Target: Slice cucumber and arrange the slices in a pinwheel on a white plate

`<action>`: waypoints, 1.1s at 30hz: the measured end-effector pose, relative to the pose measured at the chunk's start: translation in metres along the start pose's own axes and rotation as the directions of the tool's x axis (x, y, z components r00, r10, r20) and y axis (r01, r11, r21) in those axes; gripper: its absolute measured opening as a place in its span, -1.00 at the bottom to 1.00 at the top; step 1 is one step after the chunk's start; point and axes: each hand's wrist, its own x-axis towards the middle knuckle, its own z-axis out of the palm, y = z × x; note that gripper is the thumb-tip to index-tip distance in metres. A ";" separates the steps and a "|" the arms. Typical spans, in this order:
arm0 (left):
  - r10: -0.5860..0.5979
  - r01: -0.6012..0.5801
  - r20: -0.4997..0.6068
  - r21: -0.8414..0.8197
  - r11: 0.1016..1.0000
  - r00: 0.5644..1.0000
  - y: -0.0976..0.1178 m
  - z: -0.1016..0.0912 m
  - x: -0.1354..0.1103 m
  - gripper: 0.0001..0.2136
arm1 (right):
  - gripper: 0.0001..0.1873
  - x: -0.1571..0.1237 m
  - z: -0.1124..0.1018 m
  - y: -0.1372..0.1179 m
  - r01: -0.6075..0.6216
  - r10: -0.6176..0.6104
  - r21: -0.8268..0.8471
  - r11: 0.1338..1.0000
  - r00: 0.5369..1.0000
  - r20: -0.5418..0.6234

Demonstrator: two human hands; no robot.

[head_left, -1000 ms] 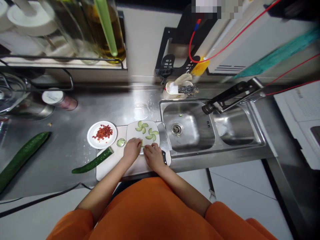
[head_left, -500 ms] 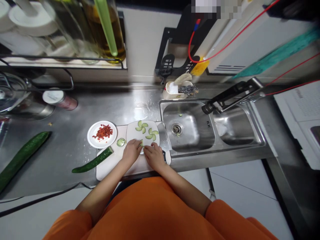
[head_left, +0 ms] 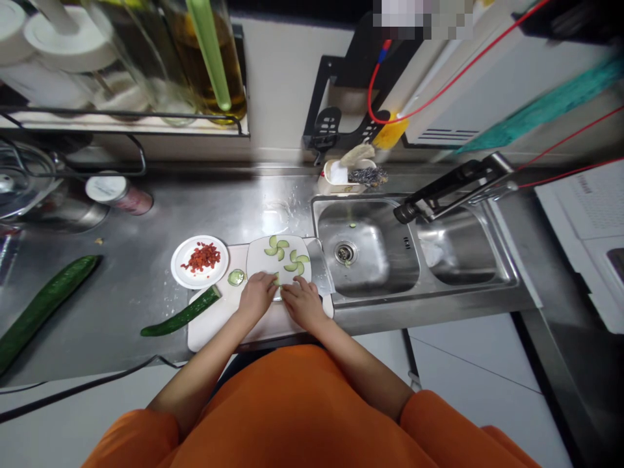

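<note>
Beside a steel sink [head_left: 390, 270], a left hand [head_left: 256, 296] and right hand [head_left: 303, 304], finger grip unclear, apparently arrange cucumber slices [head_left: 291, 266] on a white plate [head_left: 258, 258]; the next placement likely needs precision.

Stainless steel counter [head_left: 121, 276], double-basin sink [head_left: 385, 276], pale wall [head_left: 277, 84], black-railed shelf [head_left: 34, 119], white panels [head_left: 472, 354] below, bright reflections [head_left: 276, 221] on metal

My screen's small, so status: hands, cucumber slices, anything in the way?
Left hand, right hand at near edge of square plate, grips unclear. Cucumber slices in two pinwheels beyond. Knife beside right hand, possible snag.
</note>
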 end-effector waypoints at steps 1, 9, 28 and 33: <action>-0.001 0.001 0.000 -0.001 1.000 1.000 0.000 0.000 0.000 -0.81 | -0.72 0.000 0.000 0.000 0.005 -0.005 0.003 1.000 1.000 -0.001; -0.093 0.095 -0.144 0.003 0.996 0.985 -0.011 -0.031 -0.012 -0.76 | -0.74 -0.004 0.001 0.004 -0.022 0.027 0.052 0.998 0.996 -0.089; -0.389 0.471 -0.305 0.272 0.839 0.869 -0.026 -0.049 -0.026 -0.72 | -0.77 -0.010 0.003 0.006 -0.095 0.112 0.109 0.990 0.980 -0.163; -0.388 0.472 -0.318 0.253 0.845 0.865 -0.030 -0.048 -0.026 -0.73 | -0.78 -0.011 0.003 0.005 -0.099 0.114 0.108 0.989 0.982 -0.148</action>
